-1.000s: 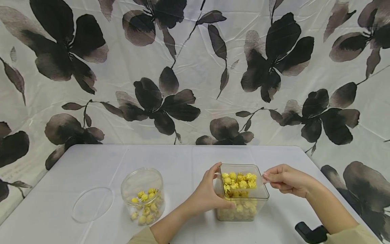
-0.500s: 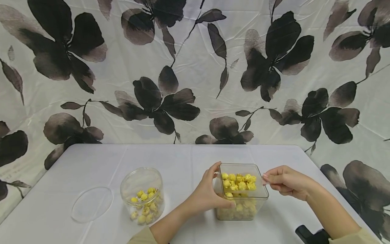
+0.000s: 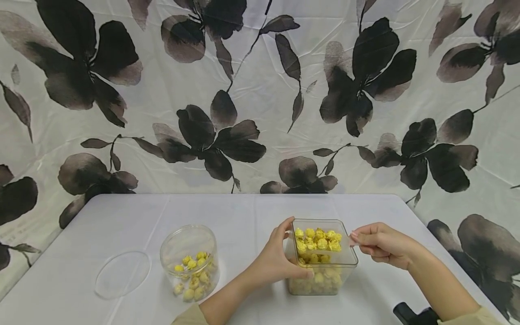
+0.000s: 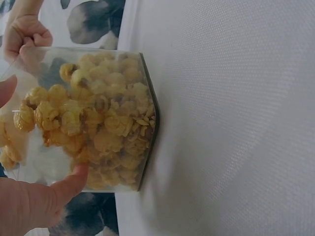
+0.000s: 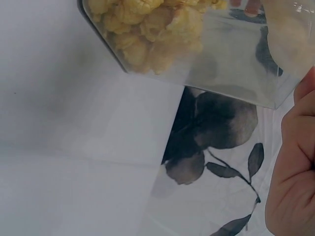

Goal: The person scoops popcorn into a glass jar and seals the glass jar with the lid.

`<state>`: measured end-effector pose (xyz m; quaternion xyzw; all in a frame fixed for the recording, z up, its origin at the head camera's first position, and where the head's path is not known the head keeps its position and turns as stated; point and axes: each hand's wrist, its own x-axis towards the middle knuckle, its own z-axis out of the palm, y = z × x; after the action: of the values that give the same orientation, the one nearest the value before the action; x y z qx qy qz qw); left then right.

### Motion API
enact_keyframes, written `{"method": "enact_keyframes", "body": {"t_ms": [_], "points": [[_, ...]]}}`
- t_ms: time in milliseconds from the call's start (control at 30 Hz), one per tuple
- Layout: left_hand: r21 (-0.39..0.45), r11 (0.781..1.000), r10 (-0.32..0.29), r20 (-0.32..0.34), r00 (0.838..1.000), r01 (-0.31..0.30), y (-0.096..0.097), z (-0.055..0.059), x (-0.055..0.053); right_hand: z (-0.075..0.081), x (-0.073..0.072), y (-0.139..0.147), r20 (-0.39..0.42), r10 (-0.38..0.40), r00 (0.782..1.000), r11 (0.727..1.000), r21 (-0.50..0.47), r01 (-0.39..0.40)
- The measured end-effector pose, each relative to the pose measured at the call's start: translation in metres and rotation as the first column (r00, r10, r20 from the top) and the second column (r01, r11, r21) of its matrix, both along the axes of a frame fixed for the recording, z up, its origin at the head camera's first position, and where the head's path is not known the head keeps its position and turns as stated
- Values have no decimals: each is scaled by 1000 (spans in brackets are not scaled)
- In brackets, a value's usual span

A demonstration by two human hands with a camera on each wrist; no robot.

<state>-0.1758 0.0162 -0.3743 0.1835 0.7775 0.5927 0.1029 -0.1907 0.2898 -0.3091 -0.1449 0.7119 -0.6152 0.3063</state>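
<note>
From the head view, the left hand spreads wide around the square clear container, which stands on the white table with popcorn inside. The right hand, fingers curled, narrowly pinches a translucent piece at the container's right rim; its full shape is unclear.

From the left wrist, one left fingertip touches the container's wall.

From the right wrist, the right hand is partly cut off.

Popcorn in jar and box
On the table: lid left of jar, box right of jar, between left hand and right hand.
</note>
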Motion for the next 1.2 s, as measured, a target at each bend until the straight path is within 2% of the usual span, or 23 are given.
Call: {"method": "enact_keyframes", "body": {"t_ms": [833, 1200], "points": [[28, 1000, -8, 3, 1000, 8, 1, 0, 0, -5, -2, 8, 20, 12, 1000, 999, -49, -11], [11, 1000, 3, -5, 1000, -3, 0, -1, -1, -6, -4, 10, 22, 25, 999, 998, -53, -23]]}}
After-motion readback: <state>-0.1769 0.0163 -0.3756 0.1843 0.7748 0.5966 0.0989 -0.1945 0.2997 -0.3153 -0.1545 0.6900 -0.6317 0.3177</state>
